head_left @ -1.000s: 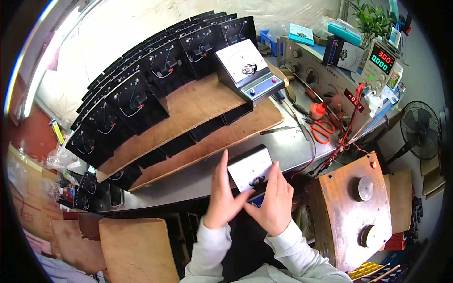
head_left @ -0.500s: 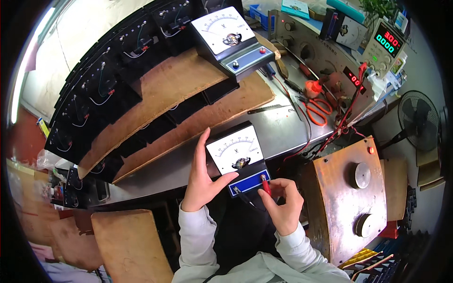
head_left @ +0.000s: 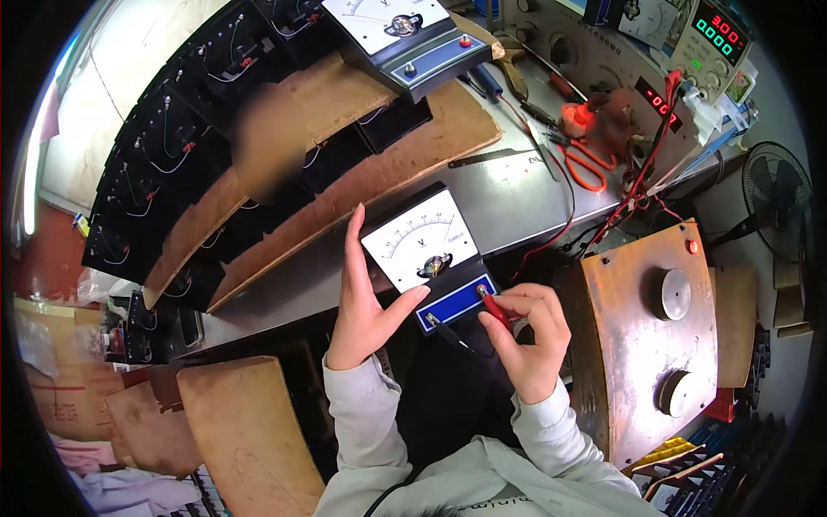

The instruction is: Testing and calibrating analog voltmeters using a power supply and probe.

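My left hand (head_left: 362,306) grips the left side of a black-cased voltmeter (head_left: 415,233), thumb at its lower left corner. The meter has a white dial and a sloped blue strip (head_left: 452,303) with two terminals. A black lead (head_left: 446,334) is attached at the left terminal. My right hand (head_left: 530,336) pinches a red plug (head_left: 491,305) at the right terminal.
Boards (head_left: 439,146) carry rows of black cases and another voltmeter (head_left: 383,21) on the steel bench (head_left: 517,194). Orange scissors (head_left: 586,172), tools, wires and a power supply (head_left: 706,52) lie to the right. A metal box with knobs (head_left: 637,336) stands beside me; a fan (head_left: 771,198) is behind it.
My right hand has shifted from the meter's side to pinching the red plug. The black lead now shows at the left terminal. The bench scene has shifted upward in view.
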A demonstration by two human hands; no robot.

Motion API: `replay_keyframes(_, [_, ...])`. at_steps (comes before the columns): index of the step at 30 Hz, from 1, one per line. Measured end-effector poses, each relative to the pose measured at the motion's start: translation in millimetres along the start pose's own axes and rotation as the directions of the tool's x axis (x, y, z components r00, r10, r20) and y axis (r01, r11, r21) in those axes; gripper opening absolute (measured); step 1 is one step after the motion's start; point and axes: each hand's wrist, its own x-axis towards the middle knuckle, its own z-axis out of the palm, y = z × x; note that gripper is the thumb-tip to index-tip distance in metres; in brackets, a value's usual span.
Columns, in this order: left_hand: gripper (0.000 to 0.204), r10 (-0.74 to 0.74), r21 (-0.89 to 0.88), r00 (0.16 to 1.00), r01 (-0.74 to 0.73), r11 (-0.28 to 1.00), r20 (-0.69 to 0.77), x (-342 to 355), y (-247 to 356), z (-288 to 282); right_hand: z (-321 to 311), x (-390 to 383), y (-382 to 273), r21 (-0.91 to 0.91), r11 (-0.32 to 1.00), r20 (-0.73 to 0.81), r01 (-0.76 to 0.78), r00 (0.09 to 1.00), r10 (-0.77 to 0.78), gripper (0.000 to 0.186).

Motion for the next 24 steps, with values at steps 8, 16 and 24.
replay_keyframes(8, [0.113,0.069,-0.014,0.997,-0.068,0.998,0.023,-6.8,-4.9,-8.5,21.6,22.2,-44.1,-0.115,0.988,0.044,0.106,0.994,-0.101,0.100])
replay_keyframes(16, [0.103,0.169,0.186,0.984,-0.156,0.970,-0.057,-24.0,-0.7,20.5,28.8,0.6,-15.4,-0.252,0.967,0.145,0.021,0.989,0.016,0.124])
replay_keyframes(24, [0.091,0.279,0.139,0.924,-0.323,0.936,0.262,-75.0,32.4,146.9,-106.4,-87.4,61.8,-0.346,0.936,-0.150,-0.065,0.989,0.013,0.121])
